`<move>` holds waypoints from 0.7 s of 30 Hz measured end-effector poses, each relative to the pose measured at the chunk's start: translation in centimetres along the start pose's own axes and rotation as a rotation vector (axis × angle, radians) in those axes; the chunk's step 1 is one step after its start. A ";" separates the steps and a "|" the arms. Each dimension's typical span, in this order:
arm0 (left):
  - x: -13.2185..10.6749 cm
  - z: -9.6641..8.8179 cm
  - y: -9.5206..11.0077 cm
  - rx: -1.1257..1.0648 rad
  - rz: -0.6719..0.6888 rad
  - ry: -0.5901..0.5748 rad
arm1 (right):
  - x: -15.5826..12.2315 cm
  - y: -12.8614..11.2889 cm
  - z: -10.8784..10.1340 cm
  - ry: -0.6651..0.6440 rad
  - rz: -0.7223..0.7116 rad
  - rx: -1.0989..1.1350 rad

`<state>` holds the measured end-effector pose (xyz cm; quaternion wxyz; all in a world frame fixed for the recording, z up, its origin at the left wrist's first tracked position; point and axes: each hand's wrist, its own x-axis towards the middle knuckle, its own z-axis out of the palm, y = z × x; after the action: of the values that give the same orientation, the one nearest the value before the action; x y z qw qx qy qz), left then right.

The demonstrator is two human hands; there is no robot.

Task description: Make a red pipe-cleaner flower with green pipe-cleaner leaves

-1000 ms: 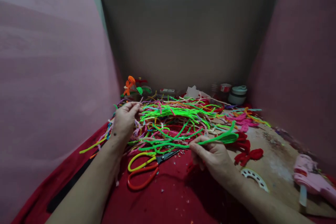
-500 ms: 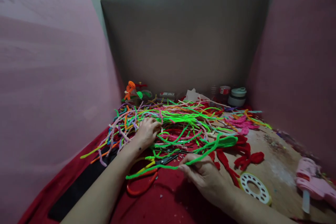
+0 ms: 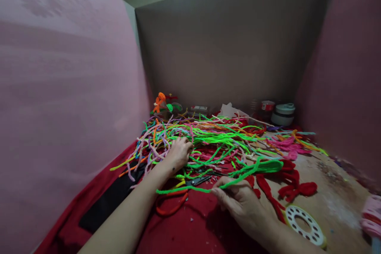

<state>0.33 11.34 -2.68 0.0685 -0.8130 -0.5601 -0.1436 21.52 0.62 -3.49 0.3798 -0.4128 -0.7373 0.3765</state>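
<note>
Clearly, the right hand point(image 3: 242, 202) is the one with something in it: thumb and fingers pinch a green fuzzy stem point(image 3: 190, 188) in a narrow grip. One end of that stem runs leftward, its tip overlapping the left forearm from where I stand; the other rises to the right and ends in a long folded loop.

The left hand point(image 3: 179, 152) reaches into a heap of coloured fuzzy stems point(image 3: 220, 137), bright green on top with pink, lilac and orange around. Its fingers are curled in among the strands — I cannot tell whether that grip closes on one.

Between the arms, scissors point(image 3: 172, 209) lie on a red cloth point(image 3: 178, 234), one loop yellow and one orange-red, with the held stem crossing in front of the handles. A black strip point(image 3: 104, 204) sits left of the left forearm.

Right of the right hand, red fuzzy pieces point(image 3: 299, 190) lie near a white ring with holes point(image 3: 313, 226), and a pink tool point(image 3: 370, 214) is cut off by the edge of view. Farther back stand an orange flower point(image 3: 160, 101) at the left and a lidded container point(image 3: 282, 115) at the right — both beyond the heap.
</note>
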 end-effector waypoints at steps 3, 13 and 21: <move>-0.2 -0.2 0.3 -0.051 -0.007 0.040 | -0.2 0.0 0.0 0.002 -0.001 -0.023; 0.2 -5.8 -5.9 -0.403 -0.407 0.510 | -0.4 1.1 0.2 0.066 0.015 -0.050; 2.0 -6.7 -14.2 -0.902 -0.836 0.565 | -0.3 0.4 0.2 0.032 -0.017 -0.024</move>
<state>-13.28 16.51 3.56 -0.1949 -0.4085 -0.6733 -0.5846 21.55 0.40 -4.00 0.3896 -0.4169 -0.7392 0.3577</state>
